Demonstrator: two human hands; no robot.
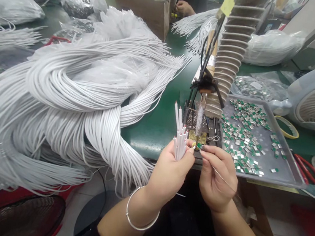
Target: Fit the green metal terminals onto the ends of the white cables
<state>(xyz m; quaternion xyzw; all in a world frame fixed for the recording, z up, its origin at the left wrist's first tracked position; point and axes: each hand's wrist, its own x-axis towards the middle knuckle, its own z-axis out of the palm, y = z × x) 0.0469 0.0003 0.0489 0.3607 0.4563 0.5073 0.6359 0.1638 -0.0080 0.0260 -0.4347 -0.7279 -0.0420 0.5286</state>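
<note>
Head view: left hand [172, 169], closed round a bunch of white cables [180, 144]; right hand [219, 175], fingertips pinching a thin wire [221, 177] beneath the soldering iron [201, 112]; tray of green-and-silver boards [279, 163], right, on worktop [149, 136].

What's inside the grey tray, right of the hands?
The grey tray holds many small green-and-silver pieces, loosely scattered, with patches of its floor showing. Where they overlap, the upper pieces cover those beneath, so the bottom ones cannot be made out.
</note>
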